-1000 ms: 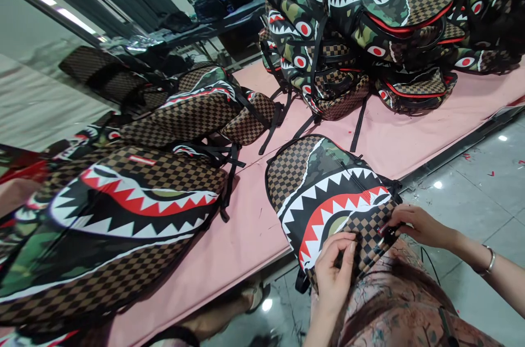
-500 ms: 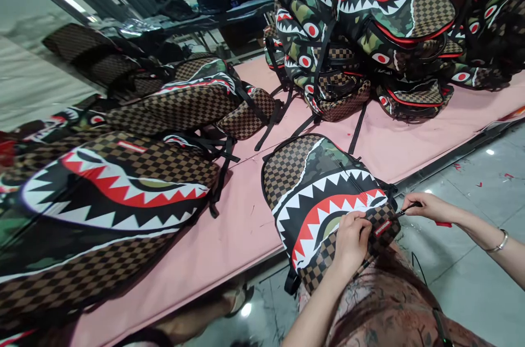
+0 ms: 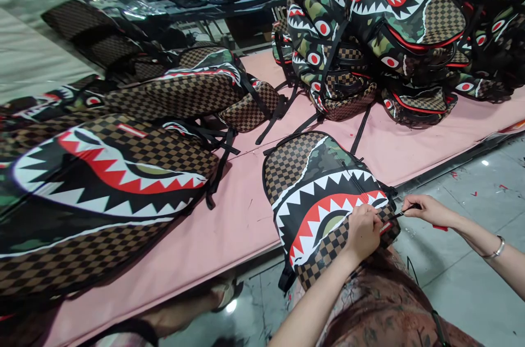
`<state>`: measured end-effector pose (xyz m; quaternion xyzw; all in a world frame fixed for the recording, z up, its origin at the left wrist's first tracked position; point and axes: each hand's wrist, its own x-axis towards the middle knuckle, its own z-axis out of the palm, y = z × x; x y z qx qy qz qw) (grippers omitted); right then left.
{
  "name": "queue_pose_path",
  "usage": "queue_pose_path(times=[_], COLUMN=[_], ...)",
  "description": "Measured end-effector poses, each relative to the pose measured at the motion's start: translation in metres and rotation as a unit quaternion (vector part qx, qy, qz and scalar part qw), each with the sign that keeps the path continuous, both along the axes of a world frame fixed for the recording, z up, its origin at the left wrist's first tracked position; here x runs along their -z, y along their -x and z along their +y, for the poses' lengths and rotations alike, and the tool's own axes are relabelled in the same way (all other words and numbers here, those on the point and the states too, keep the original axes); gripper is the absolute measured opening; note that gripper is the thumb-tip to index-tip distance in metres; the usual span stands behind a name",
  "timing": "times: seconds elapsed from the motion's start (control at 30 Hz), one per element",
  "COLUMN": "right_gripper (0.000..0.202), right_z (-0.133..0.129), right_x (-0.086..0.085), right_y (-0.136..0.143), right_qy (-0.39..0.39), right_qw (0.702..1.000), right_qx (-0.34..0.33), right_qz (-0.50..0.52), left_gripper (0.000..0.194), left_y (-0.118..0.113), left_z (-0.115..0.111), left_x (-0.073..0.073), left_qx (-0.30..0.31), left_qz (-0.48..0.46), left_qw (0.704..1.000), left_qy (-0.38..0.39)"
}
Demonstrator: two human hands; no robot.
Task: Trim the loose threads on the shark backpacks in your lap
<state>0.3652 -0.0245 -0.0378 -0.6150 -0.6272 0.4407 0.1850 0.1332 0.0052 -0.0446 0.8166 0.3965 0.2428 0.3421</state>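
Observation:
A backpack (image 3: pixel 320 202) with brown-and-black checks, camouflage and a printed shark mouth lies at the pink table's edge, its near end overhanging toward my lap. My left hand (image 3: pixel 364 232) is closed on its lower right part, fingers bent beside a small red label (image 3: pixel 385 228). Just to the right, my right hand (image 3: pixel 429 210) pinches a slim dark tool with a thin tip (image 3: pixel 400 216), pointed at the bag's edge by the label. Its exact kind is too small to tell. Something red (image 3: pixel 440 228) shows under that palm.
A larger-looking shark-mouth backpack (image 3: pixel 123 172) lies at the left, with more bags (image 3: pixel 176 95) behind it. A tall pile of similar backpacks (image 3: pixel 394 24) stands on the pink table (image 3: pixel 246 199) at the back right. Another person's leg (image 3: pixel 184 309) shows below the table edge.
My left hand has slid slightly right along the bag, closer to the red label. The right hand with the tool has barely moved. The view has shifted a little.

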Motion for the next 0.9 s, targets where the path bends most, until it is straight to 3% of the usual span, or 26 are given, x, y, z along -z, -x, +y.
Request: queue_pose_path(times=[0.17,0.5,0.8,0.9], right_gripper=[0.013,0.013,0.008,0.004], right_z=[0.004,0.007,0.007,0.004], right_x=[-0.006,-0.015,-0.025,-0.027], right_y=[0.003,0.029,0.057,0.063], right_qy=[0.019,0.016,-0.003,-0.011], right_qw=[0.999,0.999,0.997,0.996], right_qx=[-0.034,-0.050,-0.073,-0.078], right_qz=[0.029,-0.010,-0.036,-0.030], left_gripper=[0.013,0.014,0.011,0.011], left_y=[-0.001,-0.002,0.001,0.008], left_z=[0.000,0.001,-0.002,-0.001], left_x=[0.000,-0.008,-0.011,-0.016], left_qx=[-0.002,0.013,-0.005,-0.018], left_qz=[0.004,0.026,0.037,0.003], left_qw=[1.000,0.999,0.999,0.999], left_qy=[0.007,0.021,0.019,0.031])
